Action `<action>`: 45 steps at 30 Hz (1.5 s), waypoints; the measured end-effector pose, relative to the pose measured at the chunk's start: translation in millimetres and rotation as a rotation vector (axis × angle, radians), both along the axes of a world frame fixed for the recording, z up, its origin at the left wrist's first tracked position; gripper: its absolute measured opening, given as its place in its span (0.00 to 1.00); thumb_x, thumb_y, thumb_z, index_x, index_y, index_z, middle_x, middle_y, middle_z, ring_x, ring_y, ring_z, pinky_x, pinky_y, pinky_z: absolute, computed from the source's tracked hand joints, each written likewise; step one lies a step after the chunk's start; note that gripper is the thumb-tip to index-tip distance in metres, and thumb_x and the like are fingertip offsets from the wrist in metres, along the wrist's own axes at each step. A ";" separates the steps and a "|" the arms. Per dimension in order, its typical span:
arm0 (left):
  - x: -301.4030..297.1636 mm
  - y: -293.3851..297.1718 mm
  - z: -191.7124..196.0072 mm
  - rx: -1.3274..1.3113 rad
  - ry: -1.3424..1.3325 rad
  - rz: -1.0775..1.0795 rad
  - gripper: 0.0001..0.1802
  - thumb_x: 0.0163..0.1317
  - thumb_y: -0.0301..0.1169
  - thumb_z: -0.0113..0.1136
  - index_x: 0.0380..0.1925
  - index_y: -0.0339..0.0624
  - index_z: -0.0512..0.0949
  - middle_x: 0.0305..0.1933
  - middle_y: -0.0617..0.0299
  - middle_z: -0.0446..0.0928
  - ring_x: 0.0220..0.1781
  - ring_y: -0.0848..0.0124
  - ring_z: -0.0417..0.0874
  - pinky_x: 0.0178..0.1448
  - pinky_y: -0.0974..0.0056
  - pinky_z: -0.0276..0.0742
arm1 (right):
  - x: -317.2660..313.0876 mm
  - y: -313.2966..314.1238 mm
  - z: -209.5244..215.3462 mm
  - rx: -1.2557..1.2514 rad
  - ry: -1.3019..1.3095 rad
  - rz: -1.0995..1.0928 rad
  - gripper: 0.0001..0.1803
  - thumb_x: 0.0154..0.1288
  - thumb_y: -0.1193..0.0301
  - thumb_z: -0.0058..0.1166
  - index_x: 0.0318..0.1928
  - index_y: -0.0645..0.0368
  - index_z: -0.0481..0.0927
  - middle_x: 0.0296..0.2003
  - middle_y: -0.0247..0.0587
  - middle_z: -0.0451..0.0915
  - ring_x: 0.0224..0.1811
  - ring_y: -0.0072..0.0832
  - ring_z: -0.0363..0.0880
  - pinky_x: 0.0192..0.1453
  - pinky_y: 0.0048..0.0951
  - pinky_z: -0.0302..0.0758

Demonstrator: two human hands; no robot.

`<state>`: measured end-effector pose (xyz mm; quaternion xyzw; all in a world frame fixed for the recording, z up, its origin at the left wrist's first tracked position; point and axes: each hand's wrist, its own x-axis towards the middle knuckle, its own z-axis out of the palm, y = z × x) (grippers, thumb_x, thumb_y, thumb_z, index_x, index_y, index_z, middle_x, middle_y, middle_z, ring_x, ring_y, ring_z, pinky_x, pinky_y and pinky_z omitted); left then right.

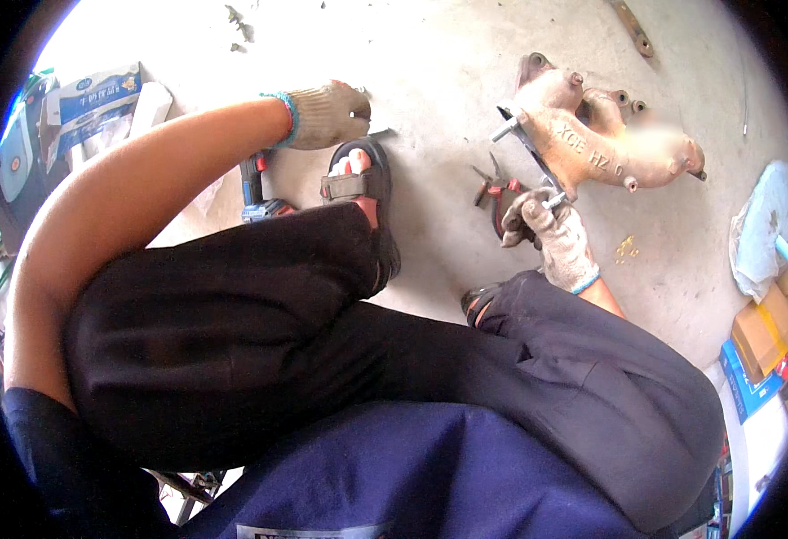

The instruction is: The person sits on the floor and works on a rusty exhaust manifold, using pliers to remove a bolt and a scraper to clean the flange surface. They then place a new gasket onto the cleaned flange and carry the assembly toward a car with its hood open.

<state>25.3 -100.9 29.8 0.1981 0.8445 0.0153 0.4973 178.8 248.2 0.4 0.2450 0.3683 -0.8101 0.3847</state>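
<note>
A rusty cast exhaust manifold [605, 148] lies on the floor ahead and to the right. Along its near left side runs a dark flange with silvery bolts [504, 131] sticking out. My right hand [560, 241], in a dirty knitted glove, is closed at the flange's lower end, its fingers pinching a metal bolt [554, 200]. Beside those fingers rest pliers with red and black handles [498, 190]. My left hand [322, 115], also gloved, is held closed above my left foot. Small shiny metal bits show at its fingers, too little to name.
A blue and black power tool [255, 189] sits beside my left sandal [358, 184]. Far left are packages [97, 103]; on the right are a blue plastic bag [762, 225] and a cardboard box [767, 331]. A rusty metal bar [632, 29] lies beyond the manifold.
</note>
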 end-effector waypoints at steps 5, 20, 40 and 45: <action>-1.5 19.2 5.5 0.042 -0.089 0.073 0.25 0.71 0.41 0.52 0.58 0.36 0.83 0.50 0.48 0.87 0.50 0.60 0.89 0.60 0.56 0.84 | 2.1 5.3 2.0 0.032 -0.012 -0.045 0.22 0.75 0.62 0.58 0.59 0.66 0.80 0.40 0.44 0.85 0.40 0.34 0.86 0.43 0.37 0.86; 3.1 67.6 29.3 0.195 -0.253 0.114 0.28 0.70 0.41 0.52 0.60 0.30 0.81 0.55 0.42 0.86 0.57 0.56 0.88 0.66 0.55 0.81 | -1.7 5.0 10.6 0.374 0.166 0.220 0.19 0.74 0.58 0.62 0.49 0.63 0.81 0.34 0.39 0.82 0.34 0.27 0.83 0.38 0.32 0.83; 28.2 100.6 34.3 0.213 -0.411 0.147 0.32 0.70 0.46 0.57 0.67 0.35 0.76 0.58 0.37 0.83 0.57 0.55 0.88 0.64 0.57 0.82 | -12.3 -31.7 -16.2 -0.229 0.106 0.411 0.26 0.76 0.71 0.53 0.71 0.64 0.71 0.51 0.46 0.86 0.46 0.29 0.89 0.49 0.31 0.89; 24.5 100.3 22.5 0.289 -0.453 0.192 0.25 0.65 0.40 0.61 0.56 0.33 0.83 0.54 0.41 0.85 0.52 0.57 0.89 0.60 0.56 0.83 | -10.2 -33.1 -13.7 -0.233 0.238 0.460 0.29 0.77 0.69 0.51 0.74 0.63 0.68 0.53 0.48 0.86 0.50 0.32 0.88 0.55 0.34 0.86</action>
